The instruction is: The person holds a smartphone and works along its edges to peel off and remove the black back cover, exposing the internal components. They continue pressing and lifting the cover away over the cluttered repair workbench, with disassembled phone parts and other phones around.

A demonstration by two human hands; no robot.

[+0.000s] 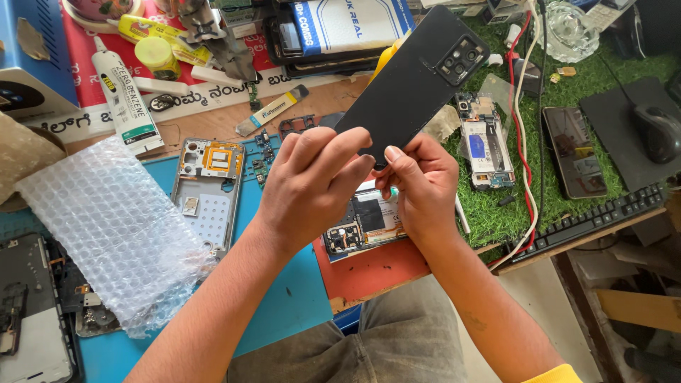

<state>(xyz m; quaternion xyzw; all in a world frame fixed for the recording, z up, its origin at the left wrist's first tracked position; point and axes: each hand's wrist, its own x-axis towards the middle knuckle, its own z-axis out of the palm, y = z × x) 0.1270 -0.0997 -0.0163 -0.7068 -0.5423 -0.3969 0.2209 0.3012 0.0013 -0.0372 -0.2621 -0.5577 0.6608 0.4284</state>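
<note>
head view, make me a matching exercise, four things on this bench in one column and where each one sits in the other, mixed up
Things:
1. black phone back cover
2. bubble wrap
3. computer mouse
4. glue tube

Places:
A. on the dark pad at the far right
B. held up in both hands, left hand and right hand
C. on the blue mat at the left
D. on the red sheet at the upper left

Pairs: 1-B, 2-C, 3-A, 4-D

Bare forearms, yellow sleeve edge, grey trousers.
</note>
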